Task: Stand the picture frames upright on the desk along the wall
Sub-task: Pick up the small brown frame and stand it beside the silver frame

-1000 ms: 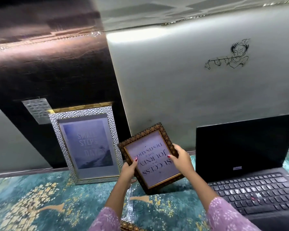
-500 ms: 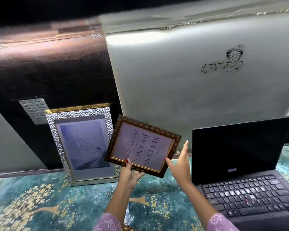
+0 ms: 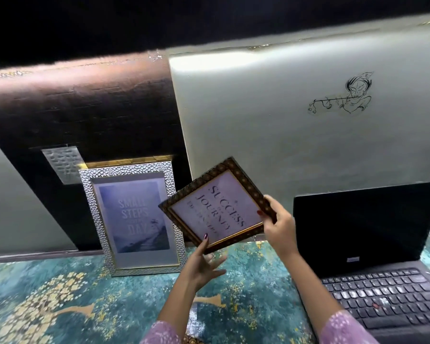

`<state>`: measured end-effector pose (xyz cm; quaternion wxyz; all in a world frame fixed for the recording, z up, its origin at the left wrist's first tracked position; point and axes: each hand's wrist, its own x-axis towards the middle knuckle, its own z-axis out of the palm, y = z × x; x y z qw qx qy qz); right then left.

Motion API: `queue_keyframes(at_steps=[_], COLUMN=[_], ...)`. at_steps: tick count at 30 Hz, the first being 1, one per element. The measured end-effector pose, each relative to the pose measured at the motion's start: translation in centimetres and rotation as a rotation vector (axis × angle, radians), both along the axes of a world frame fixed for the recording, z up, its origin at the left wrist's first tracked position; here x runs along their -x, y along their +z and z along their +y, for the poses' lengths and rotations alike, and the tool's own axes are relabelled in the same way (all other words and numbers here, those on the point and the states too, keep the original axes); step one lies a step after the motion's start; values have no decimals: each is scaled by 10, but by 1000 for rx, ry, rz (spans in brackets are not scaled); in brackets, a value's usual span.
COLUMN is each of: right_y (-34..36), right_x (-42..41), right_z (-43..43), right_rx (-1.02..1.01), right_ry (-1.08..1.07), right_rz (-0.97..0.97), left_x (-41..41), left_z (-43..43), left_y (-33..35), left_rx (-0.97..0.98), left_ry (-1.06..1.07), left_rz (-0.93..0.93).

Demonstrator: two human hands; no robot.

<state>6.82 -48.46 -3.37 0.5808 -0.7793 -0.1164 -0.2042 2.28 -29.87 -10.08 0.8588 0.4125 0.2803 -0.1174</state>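
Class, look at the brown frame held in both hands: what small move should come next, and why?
Probably rotate the brown frame until its text reads level, then lower it. It is held tilted above the desk by the left hand and right hand, in the gap between the silver frame and the laptop.

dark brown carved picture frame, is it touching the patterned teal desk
Apart. The head view shows the dark brown carved picture frame held tilted by both hands, with the wall's base and the patterned teal desk visible beneath it.

Looks like a home study corner: an open laptop [image 3: 372, 249] on a teal-and-gold patterned bench [image 3: 60, 301], a silver-framed motto print [image 3: 132, 217] leaning against the far wall [image 3: 271, 135].
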Motion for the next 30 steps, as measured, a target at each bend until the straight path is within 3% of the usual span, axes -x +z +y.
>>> queue_keyframes(at_steps=[3,7,10,14,17,20,22,25,30], right_y=[36,62,62,58,47,28,13,-28,-67], right_x=[-11,-19,-29,-45,-56,-58,-52,-40,-28], right_z=[-14,-19,-18,-10,-6,-8,-7,5,8], right_rx=[233,580,702,903,796,404,176,277,290], right_ry=[-38,65,96,223,259,57,-5,74,30], right_rz=[-183,-289,-255,-105,-55,-7,205,511,677], left_x=[3,3,3,-8,-17,-28,-34,-41,-56], left_z=[16,29,29,18,9,8,8,4,1], left_y=[1,-3,-5,3,11,7,6,8,10], left_rx=[-158,-366,-559,-897,-906,-770,-695,-601,-599], left_ry=[-74,-33,75,-74,-62,145,261,328,175], left_rz=[-32,-56,-113,-281,-332,-296,-210,-159,-105])
